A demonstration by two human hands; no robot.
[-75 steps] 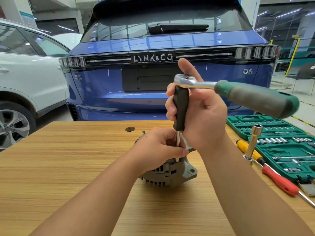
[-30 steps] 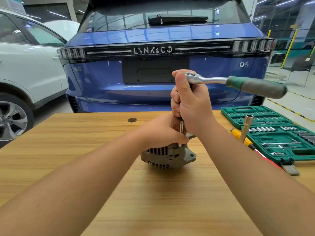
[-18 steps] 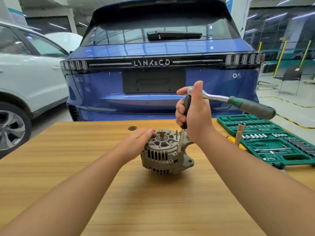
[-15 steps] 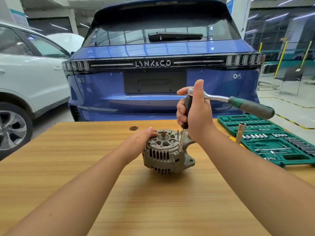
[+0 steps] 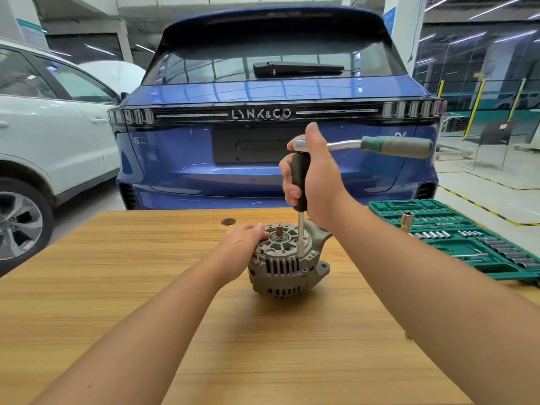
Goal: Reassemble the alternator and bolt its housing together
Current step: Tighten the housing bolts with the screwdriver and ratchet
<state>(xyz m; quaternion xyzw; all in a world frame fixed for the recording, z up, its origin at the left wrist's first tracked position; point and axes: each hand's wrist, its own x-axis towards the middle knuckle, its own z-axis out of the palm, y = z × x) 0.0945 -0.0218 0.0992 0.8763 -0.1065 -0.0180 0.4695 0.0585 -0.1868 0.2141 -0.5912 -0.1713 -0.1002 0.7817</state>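
A grey alternator (image 5: 287,266) stands on the wooden table (image 5: 146,287), shaft end up. My left hand (image 5: 239,249) rests on its left side and holds the housing steady. My right hand (image 5: 314,176) is closed around a black-handled extension driver (image 5: 299,182) that stands upright, its socket tip on a bolt at the top right of the housing. A ratchet (image 5: 394,146) with a green and grey handle sits on the driver's top and points right. A loose bolt (image 5: 257,254) sticks up at the housing's left edge.
An open green socket set case (image 5: 455,238) lies at the table's right, with an upright socket (image 5: 406,220) by it. A round hole cap (image 5: 228,221) sits in the table behind the alternator. A blue car and a white car stand beyond the table's far edge.
My left hand came off the top of the alternator and now holds its left side. The ratchet handle has swung a little, and the driver stays on the bolt.
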